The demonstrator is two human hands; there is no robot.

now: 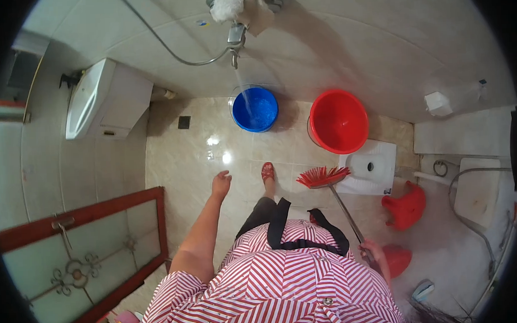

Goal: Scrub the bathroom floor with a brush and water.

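My right hand [373,248] grips the metal handle [349,216] of a broom at my right side. The broom's red bristles [322,174] point away from me, just above the floor or on it; I cannot tell which. My left hand [221,184] hangs over the tiled floor with its fingers apart, holding nothing. Ahead of it stands a blue bucket [257,123], with water pouring into it from a wall tap [235,54]. To the right of that sits a large red bucket [340,121]; no water shows inside.
A squat toilet [350,175] lies beyond the broom head, partly behind the red bucket. Nearby stands a red plastic stool [405,205]. At left are a white washbasin [109,103], a floor drain [184,122] and a red-framed glass door [85,255]. A hose [464,221] hangs at right.
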